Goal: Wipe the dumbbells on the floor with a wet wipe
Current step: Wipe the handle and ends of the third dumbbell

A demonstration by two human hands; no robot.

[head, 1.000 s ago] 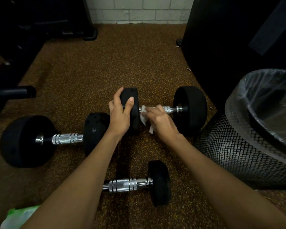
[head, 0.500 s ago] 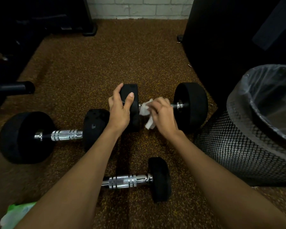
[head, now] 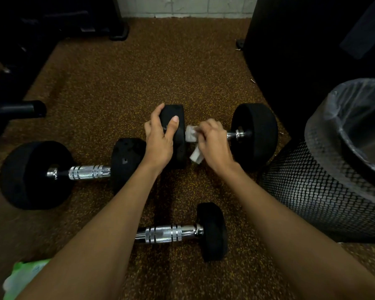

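Note:
Three black dumbbells with chrome handles lie on the brown speckled floor. The far dumbbell (head: 256,135) lies in the middle; my left hand (head: 160,140) grips its left weight head from above. My right hand (head: 213,141) curls over this dumbbell's handle and holds a white wet wipe (head: 192,136) around it, a corner of the wipe hanging below. A larger dumbbell (head: 37,174) lies at the left. A small dumbbell (head: 212,231) lies between my forearms, its left end hidden by my left arm.
A black mesh bin (head: 316,189) with a clear liner stands close on the right. A green wet-wipe pack (head: 24,278) lies at the bottom left. Dark gym equipment borders the left side and a black block stands at the back right. A white brick wall lies beyond.
My right hand with the wipe has shifted along the far dumbbell's handle, with more bare chrome showing at its right end. My left hand keeps its grip on the left weight head.

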